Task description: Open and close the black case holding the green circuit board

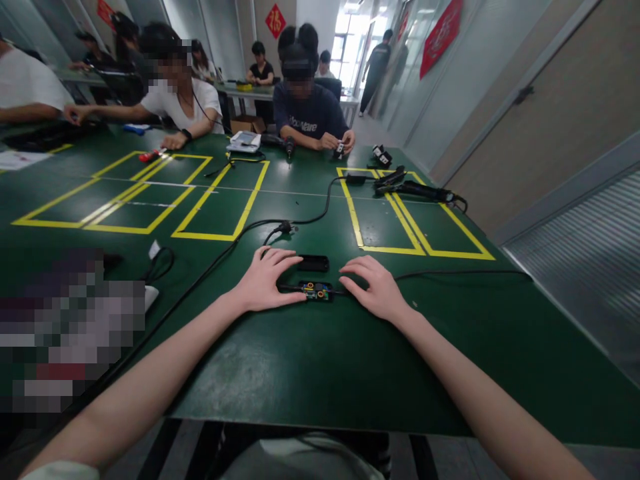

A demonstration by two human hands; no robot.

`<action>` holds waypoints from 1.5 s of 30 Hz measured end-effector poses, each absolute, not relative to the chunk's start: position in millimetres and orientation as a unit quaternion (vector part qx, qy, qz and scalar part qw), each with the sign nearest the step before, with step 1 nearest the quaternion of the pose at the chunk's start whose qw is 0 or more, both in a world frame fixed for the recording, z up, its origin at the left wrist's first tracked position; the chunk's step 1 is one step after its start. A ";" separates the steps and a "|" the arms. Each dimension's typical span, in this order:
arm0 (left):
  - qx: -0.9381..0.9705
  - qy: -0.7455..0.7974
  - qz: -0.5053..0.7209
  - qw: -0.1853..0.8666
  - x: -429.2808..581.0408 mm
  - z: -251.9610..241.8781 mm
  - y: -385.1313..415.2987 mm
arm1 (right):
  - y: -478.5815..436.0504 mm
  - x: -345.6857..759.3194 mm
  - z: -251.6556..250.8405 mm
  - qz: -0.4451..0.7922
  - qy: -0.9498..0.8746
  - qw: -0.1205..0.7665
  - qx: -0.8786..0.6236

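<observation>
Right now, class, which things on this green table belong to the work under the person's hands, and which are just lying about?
In hand: left hand, right hand, both flat beside the opened black device; black cover just behind.
Lying about: long black cable; black power tool at far right; red tool far left.

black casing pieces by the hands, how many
2: the open black casing with coloured parts between left hand and right hand; the plain black cover just beyond it.
</observation>
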State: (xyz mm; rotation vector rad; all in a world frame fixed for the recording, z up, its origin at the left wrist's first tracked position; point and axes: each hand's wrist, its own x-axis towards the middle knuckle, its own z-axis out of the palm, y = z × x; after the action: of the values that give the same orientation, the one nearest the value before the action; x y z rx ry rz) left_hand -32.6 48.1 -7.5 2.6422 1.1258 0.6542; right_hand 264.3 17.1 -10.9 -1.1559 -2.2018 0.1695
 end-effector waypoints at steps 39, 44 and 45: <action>0.880 0.318 0.274 0.222 -24.5 -10.1 37.3 | 13.5 239.1 -16.3 0.426 -0.656 0.474 -0.404; 0.883 0.312 0.273 0.219 -25.1 -10.0 38.1 | 12.7 238.2 -15.5 0.424 -0.661 0.474 -0.397; 0.884 0.311 0.274 0.218 -25.1 -10.1 38.3 | 12.5 237.9 -15.6 0.422 -0.661 0.476 -0.398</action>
State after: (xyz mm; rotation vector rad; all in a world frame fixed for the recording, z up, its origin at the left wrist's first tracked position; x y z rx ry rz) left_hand -25.1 38.3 -10.1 2.4465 0.8615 0.7579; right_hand 237.9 12.5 -15.6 -0.9726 -1.6155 1.0322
